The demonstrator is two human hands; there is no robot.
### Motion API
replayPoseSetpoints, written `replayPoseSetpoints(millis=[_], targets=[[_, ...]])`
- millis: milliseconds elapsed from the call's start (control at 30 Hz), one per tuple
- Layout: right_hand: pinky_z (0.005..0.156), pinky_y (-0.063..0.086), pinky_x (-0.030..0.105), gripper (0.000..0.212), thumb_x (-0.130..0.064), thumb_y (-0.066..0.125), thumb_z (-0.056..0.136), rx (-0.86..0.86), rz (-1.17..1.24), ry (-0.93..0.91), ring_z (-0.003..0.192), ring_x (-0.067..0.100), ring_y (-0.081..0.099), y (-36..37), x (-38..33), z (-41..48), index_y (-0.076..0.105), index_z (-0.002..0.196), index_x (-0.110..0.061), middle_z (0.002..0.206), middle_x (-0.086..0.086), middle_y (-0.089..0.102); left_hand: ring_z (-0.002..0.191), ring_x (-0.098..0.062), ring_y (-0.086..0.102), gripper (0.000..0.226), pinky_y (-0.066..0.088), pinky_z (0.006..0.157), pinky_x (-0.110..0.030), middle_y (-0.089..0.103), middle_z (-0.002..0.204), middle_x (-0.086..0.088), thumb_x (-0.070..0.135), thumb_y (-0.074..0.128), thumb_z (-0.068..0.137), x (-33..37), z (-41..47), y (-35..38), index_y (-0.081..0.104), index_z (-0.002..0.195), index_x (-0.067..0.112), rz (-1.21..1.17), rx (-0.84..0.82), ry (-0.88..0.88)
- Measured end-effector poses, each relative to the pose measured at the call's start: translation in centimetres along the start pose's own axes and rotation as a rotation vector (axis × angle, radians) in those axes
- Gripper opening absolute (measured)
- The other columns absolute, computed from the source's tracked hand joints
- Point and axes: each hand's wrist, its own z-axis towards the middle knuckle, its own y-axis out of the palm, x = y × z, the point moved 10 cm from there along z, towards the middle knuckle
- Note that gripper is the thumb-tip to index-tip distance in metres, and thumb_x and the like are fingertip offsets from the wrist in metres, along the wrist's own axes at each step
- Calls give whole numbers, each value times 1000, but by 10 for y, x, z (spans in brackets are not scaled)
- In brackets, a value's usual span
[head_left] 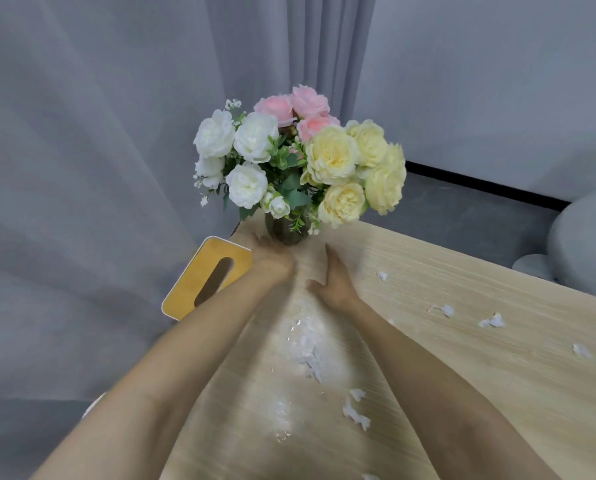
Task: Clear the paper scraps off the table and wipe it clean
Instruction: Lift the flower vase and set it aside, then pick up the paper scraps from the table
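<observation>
My left grip, blurred, was at the base of the flower vase. My right grip lay flat, fingers straight, on the worktop nearby. White paper scraps littered the worktop.

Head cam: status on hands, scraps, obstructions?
Right hand open, near vase. Left hand at vase base, grip blurred. Paper scraps scattered over table. Tissue box at left edge.

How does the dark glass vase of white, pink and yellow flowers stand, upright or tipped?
Upright. The dark glass vase stands on its base on the pale wooden table, its bouquet rising above it.
</observation>
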Motion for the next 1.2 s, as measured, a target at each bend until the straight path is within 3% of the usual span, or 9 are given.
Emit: replayPoseSetpoints(millis=[100,233,300,367,433,567,933,1033,1200], targets=[[117,15,38,86,-39,63,84,10,-51,-2,144,31,16,-4,18,-32,17,150,-9,156,16,19,138,-29,24,54,12,113,-45,36,146,-12,42,33,98,28,-25,2,37,141,9,41,85,81],[119,6,38,69,-31,58,92,-12,-118,37,147,27,5,-9,45,-87,24,149,-14,158,15,9,144,-27,13,53,12,114,-45,15,156,-12,38,34,101,72,-76,17,25,145,10,-89,149,189],[118,10,35,62,-29,58,92,-17,-129,32,146,27,9,-10,57,-115,31,145,-14,158,14,13,137,-28,26,48,26,108,-42,25,150,-13,28,46,97,87,-104,29,30,139,11,-177,174,189],[115,19,33,57,-27,60,91,-34,-142,35,142,28,19,-8,69,-143,38,142,-14,154,13,23,123,-29,38,54,38,92,-37,36,135,-9,16,65,83,93,-129,48,36,129,11,-254,187,154],[109,28,34,54,-29,61,89,-30,-173,34,132,29,30,-4,80,-170,44,138,-15,144,10,35,118,-28,41,57,41,85,-37,38,127,-5,13,71,76,94,-149,78,38,123,13,-329,155,98],[99,32,32,49,-28,60,88,-24,-140,52,121,25,37,10,97,-220,48,134,-16,130,7,42,118,-29,38,32,40,85,-39,38,127,-8,12,52,89,97,-169,122,43,119,15,-474,104,30],[96,36,30,40,-18,54,91,-16,-159,90,120,23,37,6,118,-252,50,131,-13,128,5,44,102,-29,45,21,37,74,-34,43,112,-11,4,46,86,96,-160,118,47,106,10,-559,204,93],[95,36,29,41,-16,56,90,-33,-109,108,122,22,38,8,112,-248,50,131,-13,128,5,45,90,-26,51,6,38,70,-31,49,104,-8,13,50,90,82,-158,112,52,96,13,-801,295,66],[85,41,31,45,-20,62,85,-16,22,137,112,21,49,20,93,-239,48,128,-15,121,4,45,79,-18,54,9,40,63,-25,57,94,-7,16,57,81,75,-166,110,59,88,11,-1159,265,107]])
